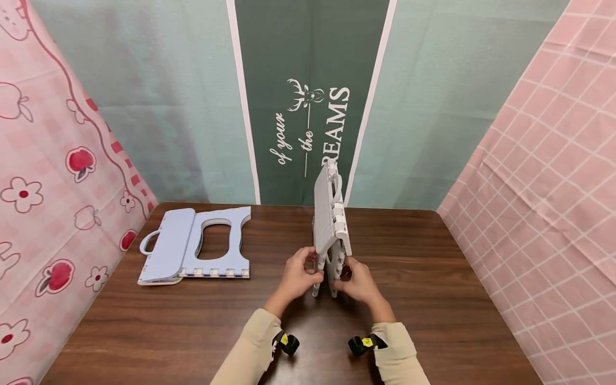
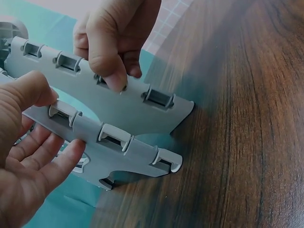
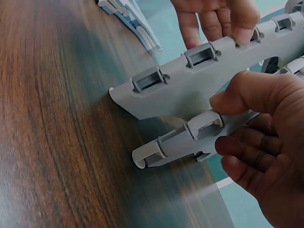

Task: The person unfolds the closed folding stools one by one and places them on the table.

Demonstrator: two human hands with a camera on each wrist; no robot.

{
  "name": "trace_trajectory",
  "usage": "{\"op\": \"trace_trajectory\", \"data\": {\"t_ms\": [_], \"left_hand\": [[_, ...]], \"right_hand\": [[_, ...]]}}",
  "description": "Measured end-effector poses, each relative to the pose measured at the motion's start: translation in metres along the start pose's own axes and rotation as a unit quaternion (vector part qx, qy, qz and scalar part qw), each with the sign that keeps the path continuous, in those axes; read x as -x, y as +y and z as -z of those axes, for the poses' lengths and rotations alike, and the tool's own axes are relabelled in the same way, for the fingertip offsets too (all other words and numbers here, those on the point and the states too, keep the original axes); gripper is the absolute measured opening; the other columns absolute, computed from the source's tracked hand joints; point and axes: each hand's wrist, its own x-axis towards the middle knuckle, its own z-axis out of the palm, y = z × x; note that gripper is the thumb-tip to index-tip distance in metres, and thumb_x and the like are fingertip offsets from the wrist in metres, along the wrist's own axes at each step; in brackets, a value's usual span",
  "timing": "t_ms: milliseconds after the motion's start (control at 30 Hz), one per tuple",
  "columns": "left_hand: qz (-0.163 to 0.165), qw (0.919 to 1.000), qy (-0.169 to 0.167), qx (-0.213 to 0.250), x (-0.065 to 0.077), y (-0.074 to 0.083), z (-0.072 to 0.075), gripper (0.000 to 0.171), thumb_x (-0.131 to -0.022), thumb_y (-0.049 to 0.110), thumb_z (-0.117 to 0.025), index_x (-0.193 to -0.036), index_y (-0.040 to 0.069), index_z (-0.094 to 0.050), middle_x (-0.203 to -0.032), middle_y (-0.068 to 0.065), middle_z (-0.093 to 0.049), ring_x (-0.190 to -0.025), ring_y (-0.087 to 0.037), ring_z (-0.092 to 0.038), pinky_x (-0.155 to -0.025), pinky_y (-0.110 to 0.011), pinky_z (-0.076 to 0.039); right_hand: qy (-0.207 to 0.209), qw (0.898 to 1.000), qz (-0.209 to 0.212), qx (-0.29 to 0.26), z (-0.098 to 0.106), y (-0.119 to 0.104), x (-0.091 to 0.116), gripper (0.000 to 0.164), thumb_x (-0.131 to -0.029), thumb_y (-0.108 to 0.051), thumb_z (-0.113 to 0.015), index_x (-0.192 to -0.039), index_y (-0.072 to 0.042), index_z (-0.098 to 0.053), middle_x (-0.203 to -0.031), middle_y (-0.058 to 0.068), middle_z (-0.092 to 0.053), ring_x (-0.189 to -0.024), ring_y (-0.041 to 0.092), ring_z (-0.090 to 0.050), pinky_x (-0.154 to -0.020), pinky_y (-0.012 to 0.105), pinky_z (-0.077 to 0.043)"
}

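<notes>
A light grey folding step stool [image 1: 331, 214] stands upright on the table, partly folded. Its ribbed top has tipped into a narrow peak, and the two leg panels stand close together with a slim gap between them. My left hand [image 1: 297, 274] pinches the edge of the left leg panel [image 2: 109, 142] between thumb and fingers. On the other side, my right hand [image 1: 361, 280] pinches the edge of the right leg panel [image 3: 185, 137]. Hinge clips run along both panel edges in the wrist views. The lower ends of the panels reach the wooden tabletop.
A pale blue folding step stool [image 1: 175, 240] lies folded flat at the table's left, its handle loop pointing left. The dark wooden table [image 1: 433, 299] ends at a green cloth backdrop [image 1: 173, 107]. Pink patterned curtains [image 1: 544, 176] flank both sides.
</notes>
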Motion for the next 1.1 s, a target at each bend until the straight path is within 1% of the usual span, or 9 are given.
{"op": "trace_trajectory", "data": {"t_ms": [167,267,433,567,700,800,867,1000,1100], "left_hand": [[-0.011,0.9996,-0.007,-0.025,0.001,0.001,0.001,0.045,-0.067,-0.008,-0.069,-0.109,-0.003,-0.055,-0.099,-0.011,-0.055,-0.094,-0.026,-0.057,-0.073,-0.031,-0.053],[-0.024,0.9990,-0.009,-0.036,0.002,0.001,0.002,0.042,-0.070,-0.006,-0.069,-0.109,-0.002,-0.054,-0.100,-0.011,-0.055,-0.095,-0.026,-0.057,-0.073,-0.032,-0.053],[-0.035,0.9989,-0.008,-0.031,0.002,0.000,0.001,0.041,-0.071,-0.006,-0.069,-0.109,-0.002,-0.054,-0.100,-0.013,-0.055,-0.095,-0.031,-0.057,-0.073,-0.039,-0.053],[-0.032,0.9992,-0.006,-0.023,0.001,-0.001,0.002,0.043,-0.069,-0.006,-0.068,-0.109,-0.002,-0.055,-0.099,-0.012,-0.055,-0.094,-0.032,-0.057,-0.072,-0.040,-0.053],[-0.024,0.9992,-0.001,-0.032,0.000,-0.002,0.002,0.045,-0.065,-0.006,-0.068,-0.108,-0.001,-0.055,-0.098,-0.010,-0.056,-0.092,-0.026,-0.057,-0.070,-0.035,-0.054],[-0.020,0.9988,0.000,-0.044,0.001,-0.002,0.002,0.046,-0.064,-0.005,-0.068,-0.108,0.001,-0.056,-0.098,-0.007,-0.057,-0.089,-0.022,-0.057,-0.069,-0.029,-0.053],[-0.019,0.9986,-0.001,-0.049,0.001,-0.003,0.002,0.046,-0.064,-0.005,-0.068,-0.107,0.001,-0.056,-0.097,-0.007,-0.058,-0.088,-0.021,-0.058,-0.069,-0.026,-0.053],[-0.026,0.9985,-0.001,-0.047,0.001,-0.004,0.001,0.045,-0.064,-0.005,-0.068,-0.107,0.001,-0.056,-0.096,-0.008,-0.059,-0.088,-0.022,-0.058,-0.069,-0.026,-0.052],[-0.033,0.9983,-0.003,-0.047,0.000,-0.005,0.001,0.046,-0.065,-0.005,-0.067,-0.108,0.001,-0.055,-0.097,-0.009,-0.059,-0.090,-0.024,-0.058,-0.070,-0.027,-0.053]], "right_hand": [[0.010,1.000,0.006,0.007,0.002,0.005,0.001,0.033,-0.059,-0.004,-0.077,-0.087,-0.005,-0.061,-0.076,0.000,-0.058,-0.067,0.020,-0.056,-0.058,0.029,-0.045],[0.015,1.000,0.010,0.013,0.005,0.007,0.002,0.033,-0.059,-0.006,-0.076,-0.088,-0.006,-0.061,-0.076,-0.001,-0.058,-0.067,0.018,-0.055,-0.059,0.030,-0.045],[0.018,1.000,0.008,0.016,0.008,0.010,0.003,0.033,-0.058,-0.007,-0.076,-0.088,-0.005,-0.062,-0.077,-0.001,-0.058,-0.067,0.018,-0.055,-0.059,0.030,-0.045],[0.019,1.000,0.004,0.020,0.009,0.012,0.003,0.034,-0.057,-0.006,-0.075,-0.089,-0.006,-0.062,-0.078,-0.001,-0.058,-0.067,0.018,-0.055,-0.059,0.030,-0.045],[0.020,0.999,-0.004,0.027,0.009,0.014,0.003,0.036,-0.058,-0.006,-0.073,-0.092,-0.005,-0.061,-0.080,0.000,-0.058,-0.068,0.018,-0.055,-0.058,0.030,-0.045],[0.021,0.999,-0.015,0.032,0.010,0.013,0.003,0.034,-0.059,-0.007,-0.072,-0.091,-0.005,-0.060,-0.080,0.001,-0.057,-0.067,0.018,-0.054,-0.057,0.030,-0.045],[0.024,0.999,-0.021,0.032,0.010,0.013,0.004,0.034,-0.059,-0.008,-0.071,-0.091,-0.004,-0.059,-0.080,0.001,-0.057,-0.068,0.019,-0.055,-0.057,0.030,-0.045],[0.032,0.999,-0.022,0.031,0.011,0.013,0.005,0.033,-0.059,-0.008,-0.070,-0.090,-0.004,-0.059,-0.078,0.002,-0.057,-0.068,0.023,-0.055,-0.057,0.031,-0.045],[0.038,0.998,-0.015,0.036,0.012,0.015,0.005,0.033,-0.059,-0.007,-0.069,-0.090,-0.004,-0.058,-0.077,0.003,-0.057,-0.068,0.022,-0.055,-0.057,0.031,-0.044]]}}
